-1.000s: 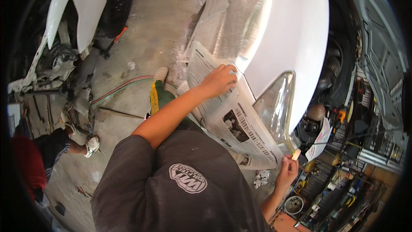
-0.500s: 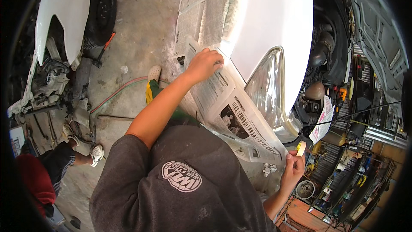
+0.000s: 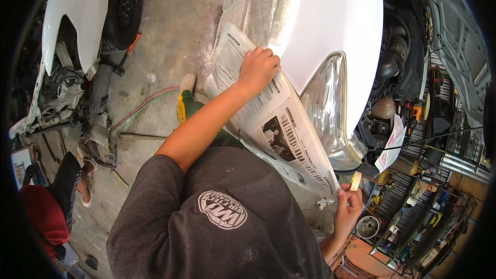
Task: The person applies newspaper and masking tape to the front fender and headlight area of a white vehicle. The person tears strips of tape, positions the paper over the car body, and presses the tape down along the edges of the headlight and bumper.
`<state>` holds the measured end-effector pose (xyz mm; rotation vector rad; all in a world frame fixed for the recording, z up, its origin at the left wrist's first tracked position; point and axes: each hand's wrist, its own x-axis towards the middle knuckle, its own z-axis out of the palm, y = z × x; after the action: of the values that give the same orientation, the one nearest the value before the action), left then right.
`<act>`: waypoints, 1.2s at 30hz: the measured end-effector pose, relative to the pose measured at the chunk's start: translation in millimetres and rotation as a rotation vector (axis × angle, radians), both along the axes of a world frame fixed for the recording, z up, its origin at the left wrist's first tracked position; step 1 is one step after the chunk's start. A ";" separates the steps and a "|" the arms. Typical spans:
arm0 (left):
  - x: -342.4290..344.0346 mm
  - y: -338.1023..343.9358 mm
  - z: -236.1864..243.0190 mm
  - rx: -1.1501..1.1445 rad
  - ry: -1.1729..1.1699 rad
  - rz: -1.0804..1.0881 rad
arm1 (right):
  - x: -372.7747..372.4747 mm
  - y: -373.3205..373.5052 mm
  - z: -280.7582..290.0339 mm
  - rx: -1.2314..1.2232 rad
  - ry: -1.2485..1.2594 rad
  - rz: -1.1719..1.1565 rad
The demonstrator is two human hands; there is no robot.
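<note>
My left hand [image 3: 260, 71] is closed on the upper edge of a newspaper sheet [image 3: 306, 147], close against the white car fender [image 3: 330, 26]. The sheet slants down along the clear headlight [image 3: 324, 106], its lower part hanging in front of my shirt. At the sheet's lower right corner, my right hand [image 3: 347, 211] pinches the paper. That same hand also keeps a roll of masking tape [image 3: 355, 181] at its fingertips. More newspaper [image 3: 250, 18] covers the car's side beyond my left hand. My fingers hide part of the gripped edge.
An engine bay [image 3: 385, 88] lies open to the right under a raised hood [image 3: 465, 46]. Tool racks [image 3: 429, 217] stand at lower right. A hose [image 3: 139, 106] and a hammer [image 3: 127, 54] lie on the floor. Another person [image 3: 49, 212] is at lower left, near a second white car [image 3: 77, 0].
My left hand has shifted slightly right and up along the fender. The sheet's far end has spread out flatter. My right hand has moved a little left and down with the tape roll.
</note>
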<state>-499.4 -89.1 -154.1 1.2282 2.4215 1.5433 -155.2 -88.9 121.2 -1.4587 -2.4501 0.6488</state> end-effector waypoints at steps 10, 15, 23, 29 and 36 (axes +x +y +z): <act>-7.7 2.8 7.7 -0.086 0.001 -0.083 | 5.3 -5.9 -2.2 -0.076 -0.086 0.057; -9.1 7.0 10.8 -0.131 0.025 -0.091 | 5.6 -4.8 -4.6 -0.053 -0.099 0.047; -7.9 8.2 10.6 -0.140 0.017 -0.080 | 6.3 -4.9 -5.8 -0.052 -0.069 0.023; 0.9 7.3 8.4 -0.114 -0.041 0.018 | -3.8 -7.1 3.0 -0.101 -0.067 -0.037; 17.5 3.9 11.9 0.013 -0.140 0.151 | 4.0 1.9 2.9 -0.074 -0.096 0.034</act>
<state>-481.9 -85.2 -142.2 0.9236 2.4664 1.6245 -151.1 -87.0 124.1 -1.5120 -2.5535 0.6994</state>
